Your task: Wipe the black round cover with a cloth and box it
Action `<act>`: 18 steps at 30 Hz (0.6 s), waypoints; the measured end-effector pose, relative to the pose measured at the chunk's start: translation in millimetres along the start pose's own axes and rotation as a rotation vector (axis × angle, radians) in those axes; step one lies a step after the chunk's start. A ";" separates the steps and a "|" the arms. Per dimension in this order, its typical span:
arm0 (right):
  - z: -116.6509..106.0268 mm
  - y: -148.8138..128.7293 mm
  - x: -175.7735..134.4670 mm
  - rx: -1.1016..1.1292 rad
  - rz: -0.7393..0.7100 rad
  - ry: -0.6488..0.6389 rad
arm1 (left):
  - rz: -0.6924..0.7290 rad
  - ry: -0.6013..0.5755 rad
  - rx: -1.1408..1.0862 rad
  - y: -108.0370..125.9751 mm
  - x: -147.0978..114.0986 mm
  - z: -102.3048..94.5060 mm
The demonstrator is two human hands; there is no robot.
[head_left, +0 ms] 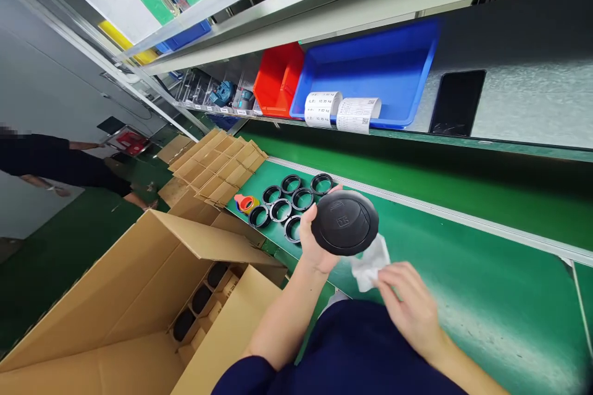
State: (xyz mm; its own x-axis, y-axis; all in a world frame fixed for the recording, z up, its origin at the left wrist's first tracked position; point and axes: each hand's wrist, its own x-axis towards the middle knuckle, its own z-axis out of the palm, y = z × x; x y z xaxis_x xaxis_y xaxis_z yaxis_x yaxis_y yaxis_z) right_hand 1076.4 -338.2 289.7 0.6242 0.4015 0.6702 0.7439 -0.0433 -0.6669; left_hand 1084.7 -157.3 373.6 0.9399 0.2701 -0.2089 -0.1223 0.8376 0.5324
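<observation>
A round black plastic cover (344, 222) is held up over the green bench (486, 296), gripped at its edge by the worker's left hand (315, 241), fingers closed on it. The right hand (407, 305) pinches a white wipe (370, 262) just below. Wiping well likely means steadying the rim firmly. Black rings (290, 203) lie beyond; an open carton (152, 296) stands to the left.

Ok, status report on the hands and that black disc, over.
Left hand grips black round cover, held above green bench. Right hand pinches white cloth just under it. Black rings laid out behind; nothing in the way.
</observation>
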 end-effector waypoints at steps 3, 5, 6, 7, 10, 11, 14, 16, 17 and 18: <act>-11.3 9.6 6.7 -0.023 0.101 0.114 | 0.024 -0.004 -0.015 4.9 4.6 -1.5; -14.3 13.6 12.0 0.000 0.187 0.130 | 0.008 0.014 -0.024 1.5 6.4 -4.8; -14.5 14.6 13.4 0.018 0.226 0.138 | -0.001 0.022 -0.026 -0.7 7.0 -6.4; -14.0 15.2 13.8 0.038 0.265 0.151 | -0.009 0.030 -0.025 -2.8 7.4 -7.6; -9.2 14.0 12.5 0.109 0.372 0.206 | -0.011 0.053 -0.013 -7.5 8.0 -8.6; -6.6 12.6 12.8 0.123 0.389 0.231 | -0.014 0.061 -0.008 -9.1 8.0 -8.3; 5.8 5.2 19.6 0.089 0.274 0.257 | -0.015 0.059 0.004 -17.8 7.4 -6.2; 17.9 0.1 26.6 0.021 0.091 0.188 | -0.008 0.065 -0.011 -26.2 6.2 -5.1; 24.3 -1.3 29.6 -0.008 0.010 0.150 | -0.017 0.088 -0.028 -30.2 5.5 -4.8; 30.0 -1.6 31.8 -0.026 -0.046 0.118 | -0.040 0.132 -0.049 -33.7 4.8 -4.6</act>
State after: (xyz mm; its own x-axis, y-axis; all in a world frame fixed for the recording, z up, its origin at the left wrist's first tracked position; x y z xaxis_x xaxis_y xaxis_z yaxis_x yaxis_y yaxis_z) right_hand 1087.9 -297.9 302.3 0.6122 0.2931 0.7344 0.7772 -0.0519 -0.6272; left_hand 1091.9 -182.0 351.0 0.8947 0.2932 -0.3371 -0.1037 0.8702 0.4817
